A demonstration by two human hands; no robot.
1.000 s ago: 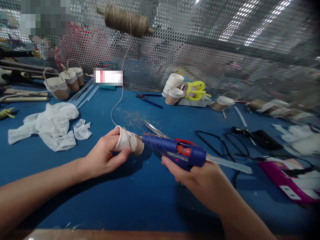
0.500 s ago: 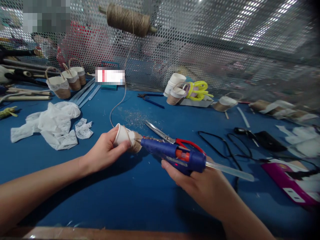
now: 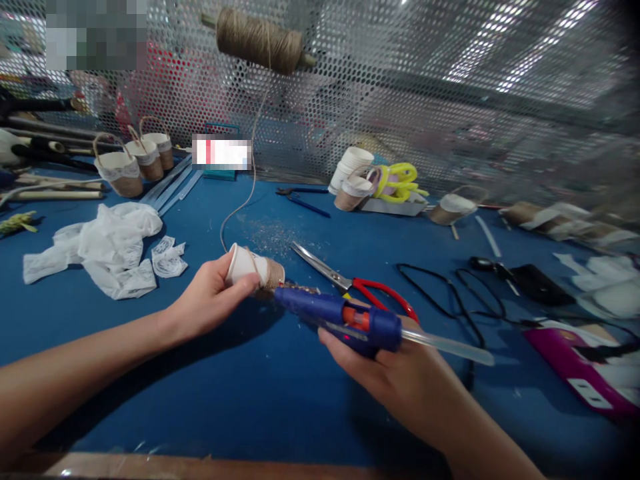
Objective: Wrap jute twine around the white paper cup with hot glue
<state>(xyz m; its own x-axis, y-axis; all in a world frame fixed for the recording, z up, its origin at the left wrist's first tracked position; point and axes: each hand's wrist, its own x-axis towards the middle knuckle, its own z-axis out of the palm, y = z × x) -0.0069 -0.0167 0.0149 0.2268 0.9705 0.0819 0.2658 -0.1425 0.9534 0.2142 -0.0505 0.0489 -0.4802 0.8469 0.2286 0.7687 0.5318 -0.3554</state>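
Observation:
My left hand (image 3: 213,293) is closed around a white paper cup (image 3: 241,265), which lies tilted on its side with its base toward the right. Brown twine (image 3: 275,273) wraps the base end, and a strand crosses the cup's side. In my right hand (image 3: 387,370) is a blue hot glue gun (image 3: 325,312), with a clear glue stick (image 3: 450,347) poking out of its back. The gun's nozzle is at the lower side of the wrapped end; whether it touches cannot be made out. Red-handled scissors (image 3: 345,280) lie open just beyond the gun.
Overhead, a twine spool (image 3: 259,41) feeds a strand down to the cup. White lace (image 3: 113,247) lies at left, below several finished twine cups (image 3: 120,175). Pliers (image 3: 305,200), stacked paper cups (image 3: 353,165), a black cord (image 3: 450,287) and a purple box (image 3: 565,363) are farther right.
The glue gun has shifted slightly left and down, its nozzle moving from the twine's upper face to its lower side. The cup has turned a little in my left hand.

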